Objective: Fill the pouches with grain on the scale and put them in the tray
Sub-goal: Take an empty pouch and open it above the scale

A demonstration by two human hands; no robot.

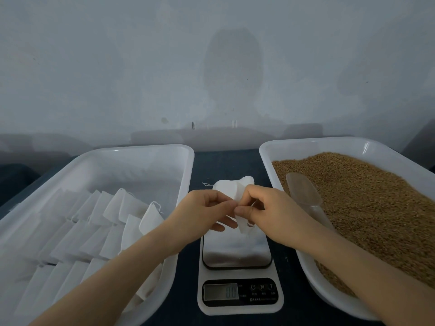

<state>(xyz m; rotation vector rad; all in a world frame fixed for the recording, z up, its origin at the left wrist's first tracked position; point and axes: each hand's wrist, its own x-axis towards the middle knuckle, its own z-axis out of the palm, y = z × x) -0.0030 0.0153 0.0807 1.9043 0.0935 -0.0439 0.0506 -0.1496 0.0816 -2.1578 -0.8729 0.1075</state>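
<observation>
Head camera looked down on a dark tabletop with a scale at its centre. Above the scale's steel platform, both hands held one white pouch. The left hand pinched the cloth between thumb and curled fingers, and the right hand gripped the same pouch just beside it, its fingers bent round the fabric. A thin drawstring trailed from the pouch's far left corner. The pouch hung clear of the platform, with part of it drooping below the hands. The display on the scale was lit, but its digits were too faint to read. To the left stood a white left tray holding rows of flat pouches that overlapped each other. To the right, a white right tray was heaped with brown grain, and a clear scoop lay on the grain near the tray's inner wall.
</observation>
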